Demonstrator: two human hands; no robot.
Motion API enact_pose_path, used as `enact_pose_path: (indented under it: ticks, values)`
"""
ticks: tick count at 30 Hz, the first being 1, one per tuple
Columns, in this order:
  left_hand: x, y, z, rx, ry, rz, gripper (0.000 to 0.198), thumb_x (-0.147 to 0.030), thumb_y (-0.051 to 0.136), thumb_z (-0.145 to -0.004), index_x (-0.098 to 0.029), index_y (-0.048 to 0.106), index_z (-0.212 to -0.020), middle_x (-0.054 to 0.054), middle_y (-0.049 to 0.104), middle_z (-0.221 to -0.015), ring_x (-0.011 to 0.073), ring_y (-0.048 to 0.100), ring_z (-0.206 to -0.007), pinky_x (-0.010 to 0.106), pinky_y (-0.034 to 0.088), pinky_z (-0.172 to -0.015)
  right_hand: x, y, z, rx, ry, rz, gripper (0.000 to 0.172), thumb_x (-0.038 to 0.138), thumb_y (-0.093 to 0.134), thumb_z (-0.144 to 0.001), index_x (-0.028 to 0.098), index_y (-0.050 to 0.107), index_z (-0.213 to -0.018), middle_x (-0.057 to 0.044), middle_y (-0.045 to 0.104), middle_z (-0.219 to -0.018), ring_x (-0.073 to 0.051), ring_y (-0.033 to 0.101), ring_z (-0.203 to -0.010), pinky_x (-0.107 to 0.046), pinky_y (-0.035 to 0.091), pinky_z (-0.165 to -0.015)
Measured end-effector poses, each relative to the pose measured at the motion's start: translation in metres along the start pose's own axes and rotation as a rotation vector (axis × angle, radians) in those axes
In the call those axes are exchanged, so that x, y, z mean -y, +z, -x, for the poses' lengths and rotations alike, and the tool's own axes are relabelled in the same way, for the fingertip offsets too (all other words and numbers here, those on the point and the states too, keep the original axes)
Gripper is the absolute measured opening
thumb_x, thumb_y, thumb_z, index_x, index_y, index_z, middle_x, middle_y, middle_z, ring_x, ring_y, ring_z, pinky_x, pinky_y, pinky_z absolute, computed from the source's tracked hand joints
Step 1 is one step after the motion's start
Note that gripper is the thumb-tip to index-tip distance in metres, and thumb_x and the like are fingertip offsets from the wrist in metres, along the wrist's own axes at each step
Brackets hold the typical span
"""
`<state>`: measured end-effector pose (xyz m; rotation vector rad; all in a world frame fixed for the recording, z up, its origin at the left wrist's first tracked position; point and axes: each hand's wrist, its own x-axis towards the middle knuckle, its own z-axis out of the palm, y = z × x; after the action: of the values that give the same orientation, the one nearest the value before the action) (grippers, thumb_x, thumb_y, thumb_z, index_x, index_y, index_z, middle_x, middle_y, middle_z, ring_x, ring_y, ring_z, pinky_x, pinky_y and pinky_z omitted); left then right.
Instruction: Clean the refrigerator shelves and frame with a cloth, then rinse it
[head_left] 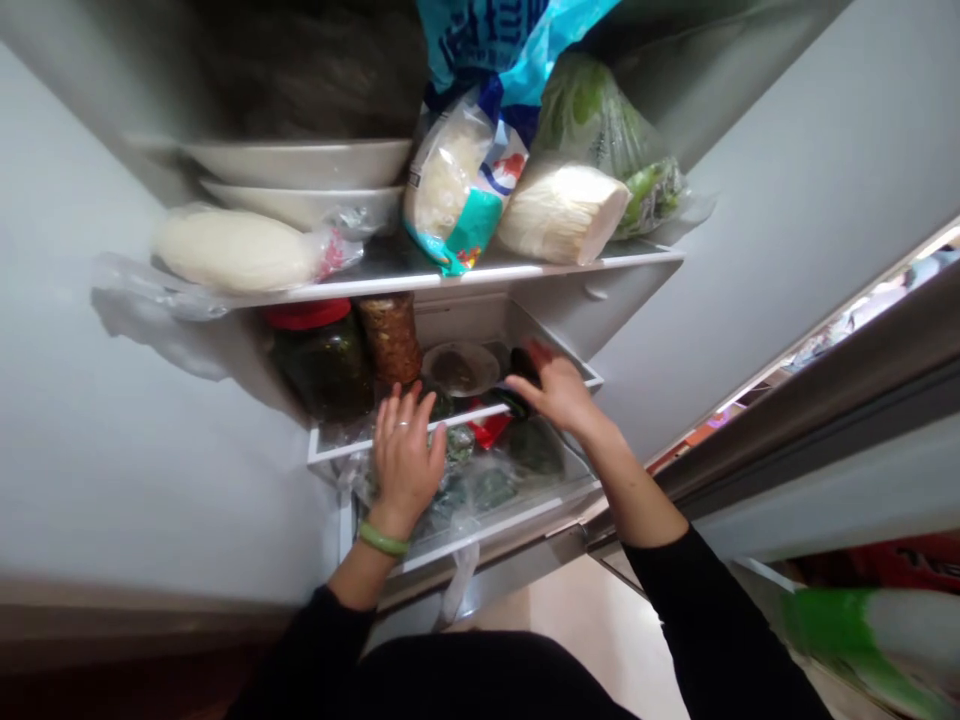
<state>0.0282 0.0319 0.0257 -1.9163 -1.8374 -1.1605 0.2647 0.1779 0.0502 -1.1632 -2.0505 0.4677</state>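
The right hand has blurred fingers.

dim, greyish light is filling the fridge, its upper back sinking into near-black. highlights are glinting on the blue bag, while the dark jar is sitting in shade. a soft shadow is falling on the left wall. brighter light is washing the floor. the right hand is blurring at its fingertips; the green-and-white package is smearing and stretching near the edge.
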Motion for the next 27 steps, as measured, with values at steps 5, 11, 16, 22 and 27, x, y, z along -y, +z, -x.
enact_pose_path:
  ticks: [5,11,16,22,27]
  values:
    - [-0.001,0.010,0.009,0.087,0.052,-0.074,0.052,-0.033,0.052,-0.103,-0.011,0.054,-0.150,0.016,0.056,-0.156,0.0372,0.045,-0.150,0.057,0.032,-0.126,-0.037,0.021,-0.016,0.138,-0.152,0.131,0.047,0.052,0.053,-0.099,0.020,0.071,-0.130,-0.016,0.056,-0.154,-0.037,0.039,-0.152,-0.063,0.027,-0.127]
    - [0.000,0.012,0.008,0.100,0.044,-0.086,0.052,-0.033,0.052,-0.103,-0.011,0.054,-0.150,0.015,0.051,-0.159,0.0374,0.045,-0.151,0.057,0.034,-0.125,-0.054,0.044,-0.121,0.346,-0.180,0.242,0.029,0.030,0.054,-0.097,0.013,0.077,-0.100,-0.023,0.066,-0.138,-0.037,0.043,-0.149,-0.070,0.018,-0.125]
    - [-0.002,0.009,0.009,0.127,0.065,-0.159,0.052,-0.032,0.048,-0.105,-0.007,0.054,-0.150,0.015,0.048,-0.161,0.0360,0.044,-0.151,0.055,0.035,-0.125,0.007,0.102,-0.113,0.509,-0.335,0.213,0.058,0.034,0.051,-0.101,0.006,0.053,-0.152,-0.019,0.039,-0.166,-0.028,0.033,-0.158,-0.047,0.023,-0.132]
    - [-0.004,0.004,0.009,0.155,0.047,-0.181,0.048,-0.028,0.046,-0.105,-0.007,0.058,-0.146,0.015,0.052,-0.159,0.0338,0.047,-0.150,0.053,0.037,-0.125,-0.032,0.053,-0.089,0.575,-0.373,0.369,0.065,0.039,0.035,-0.107,0.010,0.033,-0.165,-0.013,0.026,-0.172,-0.028,0.020,-0.163,-0.049,0.023,-0.133]
    - [-0.003,0.004,0.009,0.161,0.059,-0.225,0.048,-0.027,0.047,-0.105,-0.007,0.057,-0.147,0.014,0.053,-0.158,0.0330,0.048,-0.149,0.051,0.038,-0.124,-0.083,0.022,-0.150,0.440,-0.100,0.589,0.059,0.022,0.041,-0.101,-0.009,0.048,-0.150,-0.031,0.043,-0.160,-0.040,0.038,-0.154,-0.055,0.031,-0.128]
